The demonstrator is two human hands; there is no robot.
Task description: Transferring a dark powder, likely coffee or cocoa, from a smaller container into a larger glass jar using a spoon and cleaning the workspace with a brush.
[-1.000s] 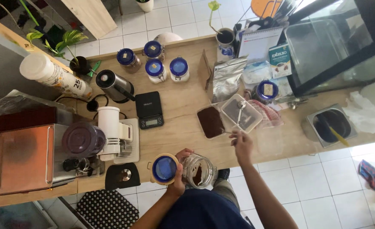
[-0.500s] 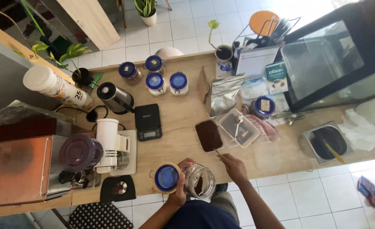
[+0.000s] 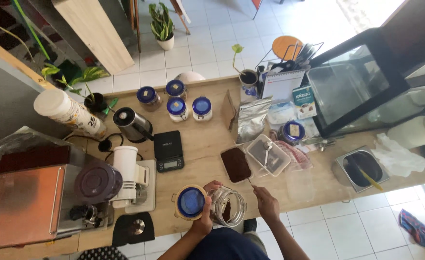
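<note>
My left hand [image 3: 204,220] grips a clear glass jar [image 3: 229,208] at the near edge of the wooden counter [image 3: 198,154]. Its blue hinged lid [image 3: 191,202] hangs open to the left, and some dark grounds lie inside the jar. My right hand [image 3: 268,204] is just right of the jar, closed on a thin metal spoon [image 3: 249,182]. The spoon's far end reaches the near corner of a tray of dark brown ground coffee [image 3: 235,163].
A clear plastic box [image 3: 269,155] with another spoon sits right of the tray. A black scale [image 3: 168,151], kettle [image 3: 132,125], white grinder [image 3: 128,173] and espresso machine [image 3: 27,202] stand to the left. Several blue-lidded jars [image 3: 176,101], a foil bag [image 3: 251,119] and a steel bin [image 3: 361,167] are also there.
My right hand has drawn back from the clear plastic box to the near counter edge beside the jar. The left hand still holds the jar.
</note>
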